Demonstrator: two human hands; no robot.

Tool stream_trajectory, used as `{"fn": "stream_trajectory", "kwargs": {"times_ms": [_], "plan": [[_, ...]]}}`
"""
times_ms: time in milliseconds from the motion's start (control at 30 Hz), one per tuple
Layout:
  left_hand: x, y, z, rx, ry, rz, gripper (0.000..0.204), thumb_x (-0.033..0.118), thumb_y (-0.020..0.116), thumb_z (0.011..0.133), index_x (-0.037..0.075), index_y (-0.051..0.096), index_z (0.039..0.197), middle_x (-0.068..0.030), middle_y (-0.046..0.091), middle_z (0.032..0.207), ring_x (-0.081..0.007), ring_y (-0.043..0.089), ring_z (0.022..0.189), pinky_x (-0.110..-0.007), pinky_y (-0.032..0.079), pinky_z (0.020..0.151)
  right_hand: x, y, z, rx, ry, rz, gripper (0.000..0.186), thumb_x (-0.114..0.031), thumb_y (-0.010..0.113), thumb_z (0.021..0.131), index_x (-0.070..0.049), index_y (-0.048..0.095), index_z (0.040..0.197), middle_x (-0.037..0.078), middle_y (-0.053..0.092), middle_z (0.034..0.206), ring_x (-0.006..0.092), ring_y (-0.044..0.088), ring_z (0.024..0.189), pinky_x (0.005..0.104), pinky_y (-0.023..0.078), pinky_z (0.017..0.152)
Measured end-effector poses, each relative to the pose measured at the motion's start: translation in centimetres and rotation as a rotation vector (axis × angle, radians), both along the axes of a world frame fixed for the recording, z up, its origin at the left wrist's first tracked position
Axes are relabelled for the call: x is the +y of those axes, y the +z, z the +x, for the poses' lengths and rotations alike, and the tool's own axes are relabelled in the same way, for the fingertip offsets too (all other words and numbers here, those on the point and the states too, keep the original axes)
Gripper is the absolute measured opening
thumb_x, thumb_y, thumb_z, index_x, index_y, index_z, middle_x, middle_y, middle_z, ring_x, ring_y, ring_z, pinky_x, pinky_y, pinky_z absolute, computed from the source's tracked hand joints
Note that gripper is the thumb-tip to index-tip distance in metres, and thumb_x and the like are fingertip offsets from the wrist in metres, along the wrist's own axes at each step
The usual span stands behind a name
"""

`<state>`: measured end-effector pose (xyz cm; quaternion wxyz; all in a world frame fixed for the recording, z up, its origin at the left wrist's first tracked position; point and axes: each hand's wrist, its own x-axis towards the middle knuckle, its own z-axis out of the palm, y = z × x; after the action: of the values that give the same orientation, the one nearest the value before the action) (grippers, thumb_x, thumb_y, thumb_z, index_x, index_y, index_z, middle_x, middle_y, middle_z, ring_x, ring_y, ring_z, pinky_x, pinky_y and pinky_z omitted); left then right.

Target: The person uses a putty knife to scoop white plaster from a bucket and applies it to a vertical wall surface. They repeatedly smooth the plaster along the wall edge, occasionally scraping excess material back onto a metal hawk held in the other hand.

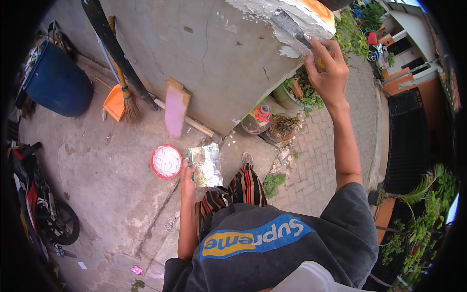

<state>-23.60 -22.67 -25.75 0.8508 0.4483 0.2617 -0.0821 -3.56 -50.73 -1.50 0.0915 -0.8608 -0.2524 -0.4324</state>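
Observation:
My right hand (327, 70) is raised at the upper right, gripping a putty knife (287, 25) whose blade lies on the white filler (253, 9) coating the upper edge of a grey wall (219, 63). My left hand (187, 173), low in the middle, holds a flat metal plate (206, 165) smeared with white paste, its fingers at the plate's left edge. Beside it on the concrete stands a red-rimmed tub (166, 161) of white paste.
A blue barrel (58, 82), orange dustpan (115, 101), broom (130, 107) and pink-faced board (174, 112) are along the wall. A motorbike (39, 199) stands left. Potted plants (292, 92) sit by the wall's corner, beside a paved lane (316, 151).

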Motion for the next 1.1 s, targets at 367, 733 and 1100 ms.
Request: {"fn": "stream_trajectory", "kwargs": {"times_ms": [367,733,1100], "plan": [[-0.1,-2.0,0.8,-0.036,0.054,0.081,0.057,0.014,0.046,0.087,-0.004,0.034,0.14,-0.0131,0.049,0.132,-0.0218,0.05,0.12,-0.033,0.04,0.101,-4.5,1.1,-4.8,-0.048,-0.113,-0.012,0.036,-0.001,0.07,0.074,-0.009,0.068,0.109,0.008,0.062,0.095,0.0154,0.061,0.063,0.0303,0.05,0.056],[-0.3,2.6,5.0,-0.113,-0.065,-0.226,0.05,0.015,0.044,0.094,-0.007,0.036,0.138,-0.0176,0.052,0.129,-0.0229,0.058,0.111,-0.034,0.049,0.093,2.0,-5.9,-8.0,1.044,0.522,0.73,0.024,0.0,0.063,0.086,0.004,0.065,0.109,0.007,0.058,0.105,0.0112,0.054,0.089,0.0246,0.043,0.075],[1.6,7.1,4.9,-0.192,0.027,-0.18,0.05,0.01,0.049,0.094,-0.009,0.034,0.137,-0.017,0.058,0.118,-0.02,0.062,0.103,-0.033,0.053,0.087,4.1,-14.6,-10.8,1.021,0.674,0.522,0.017,0.001,0.066,0.08,0.002,0.069,0.096,0.009,0.062,0.09,0.0142,0.055,0.073,0.0273,0.043,0.061]]}}
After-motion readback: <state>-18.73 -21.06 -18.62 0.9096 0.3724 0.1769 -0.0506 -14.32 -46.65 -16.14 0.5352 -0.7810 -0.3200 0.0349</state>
